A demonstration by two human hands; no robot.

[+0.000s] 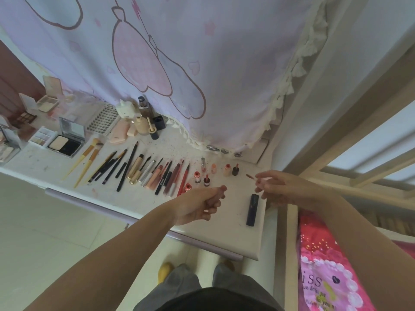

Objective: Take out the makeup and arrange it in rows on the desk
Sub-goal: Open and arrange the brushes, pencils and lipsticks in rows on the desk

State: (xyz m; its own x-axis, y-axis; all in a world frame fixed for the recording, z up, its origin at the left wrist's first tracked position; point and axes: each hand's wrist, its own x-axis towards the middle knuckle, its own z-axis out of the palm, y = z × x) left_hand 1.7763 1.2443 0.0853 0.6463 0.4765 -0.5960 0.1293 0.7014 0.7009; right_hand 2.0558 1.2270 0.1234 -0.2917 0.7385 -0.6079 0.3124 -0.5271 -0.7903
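You get soft, even daylight with faint shadows — the wide lens bends the edges, and both hands (202, 205) blur slightly.

Readable only in part: large letters "iSS" on the pink bag (323, 281) at lower right, with smaller yellow lines beneath too blurred to make out. White lettering on a dark tube (162, 184) among the rows, illegible.
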